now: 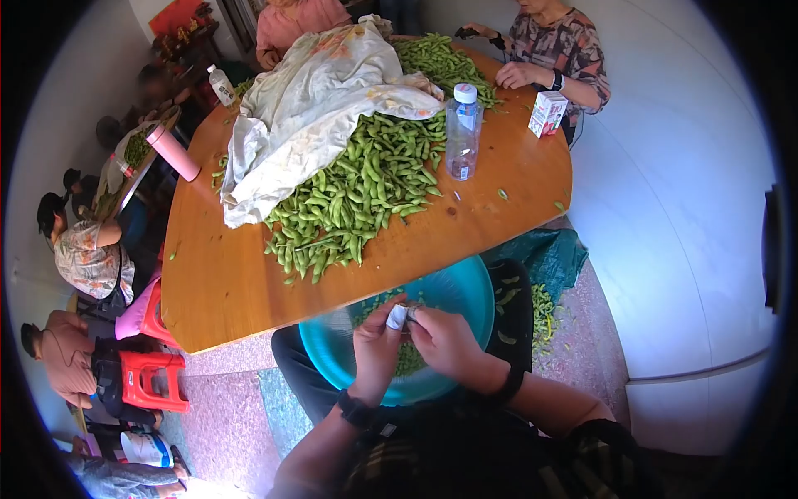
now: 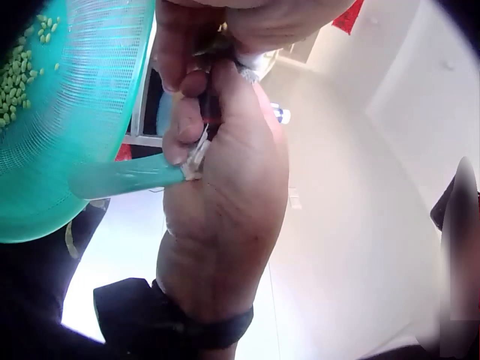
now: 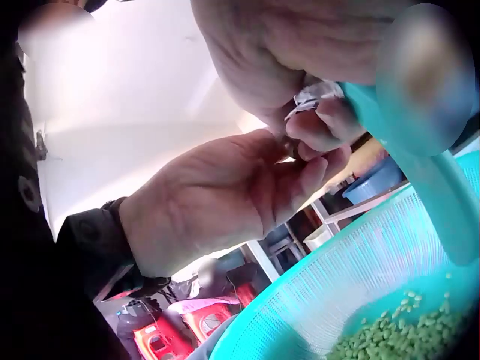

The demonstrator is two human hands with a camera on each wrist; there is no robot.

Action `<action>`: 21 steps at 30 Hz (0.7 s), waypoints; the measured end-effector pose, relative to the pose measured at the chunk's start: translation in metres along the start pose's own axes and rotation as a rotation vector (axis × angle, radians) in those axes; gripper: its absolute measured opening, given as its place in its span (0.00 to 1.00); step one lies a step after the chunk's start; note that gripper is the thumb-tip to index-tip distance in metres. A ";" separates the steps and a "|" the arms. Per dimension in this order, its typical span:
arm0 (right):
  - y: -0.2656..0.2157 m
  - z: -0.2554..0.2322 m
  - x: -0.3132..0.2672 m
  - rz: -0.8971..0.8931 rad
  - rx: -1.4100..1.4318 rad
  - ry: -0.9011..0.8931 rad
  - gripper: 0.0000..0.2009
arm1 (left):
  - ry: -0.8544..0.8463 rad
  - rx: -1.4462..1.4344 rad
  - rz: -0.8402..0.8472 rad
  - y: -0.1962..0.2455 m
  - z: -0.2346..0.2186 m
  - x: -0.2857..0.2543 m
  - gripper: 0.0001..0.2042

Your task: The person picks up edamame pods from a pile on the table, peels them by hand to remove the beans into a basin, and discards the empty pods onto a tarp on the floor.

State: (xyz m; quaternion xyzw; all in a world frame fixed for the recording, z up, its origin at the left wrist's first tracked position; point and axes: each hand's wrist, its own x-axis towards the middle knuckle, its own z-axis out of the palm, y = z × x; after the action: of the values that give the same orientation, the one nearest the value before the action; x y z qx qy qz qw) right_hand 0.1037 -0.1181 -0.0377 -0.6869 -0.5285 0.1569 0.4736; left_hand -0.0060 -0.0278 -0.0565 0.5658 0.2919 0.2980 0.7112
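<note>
Both hands meet over a turquoise mesh basket (image 1: 313, 345) on the lap, with shelled green soybeans (image 3: 397, 337) inside. My right hand (image 1: 453, 345) grips a tool by its turquoise handle (image 2: 135, 178); its working end is hidden among the fingers. Crinkled white material (image 3: 316, 95) shows beside that handle. My left hand (image 1: 376, 353), with a white wrap (image 1: 397, 317) at its thumb, pinches a small green soybean pod (image 2: 204, 51) right against the right fingertips. Fingers cover most of the pod.
Ahead, a wooden table (image 1: 224, 291) bears a heap of soybean pods (image 1: 357, 187), partly under a cloth (image 1: 307, 100). A plastic bottle (image 1: 463, 137), a drink carton (image 1: 548, 114) and a pink tumbler (image 1: 173, 153) stand on it. Green pods (image 1: 542, 320) lie on the floor at right.
</note>
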 end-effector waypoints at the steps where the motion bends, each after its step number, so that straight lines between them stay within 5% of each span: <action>1: -0.001 0.001 -0.001 0.008 0.041 0.041 0.03 | 0.000 0.007 0.001 -0.001 0.000 0.001 0.12; 3: -0.004 0.002 -0.003 -0.001 0.076 0.056 0.03 | 0.004 0.016 0.000 -0.001 -0.001 -0.001 0.12; 8: 0.002 -0.001 -0.001 0.013 0.261 0.052 0.03 | -0.057 0.521 0.296 -0.001 -0.011 -0.002 0.11; 12: 0.013 -0.021 0.009 0.321 0.574 -0.192 0.06 | -0.157 0.574 0.422 0.000 -0.024 0.005 0.12; 14: -0.002 -0.040 0.018 0.616 0.775 -0.359 0.07 | -0.315 0.412 0.237 0.002 -0.030 0.008 0.13; 16: 0.005 -0.029 0.018 0.624 0.769 -0.349 0.07 | -0.256 0.303 0.129 0.001 -0.021 0.008 0.13; 21: 0.006 -0.003 0.008 0.124 0.333 -0.059 0.07 | -0.163 -0.024 -0.165 -0.001 -0.021 0.014 0.14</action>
State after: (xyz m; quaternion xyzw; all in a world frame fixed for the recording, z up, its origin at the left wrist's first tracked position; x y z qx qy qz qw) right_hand 0.1128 -0.1130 -0.0392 -0.6253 -0.4655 0.2913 0.5545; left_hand -0.0131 -0.0040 -0.0621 0.5535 0.2753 0.1949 0.7615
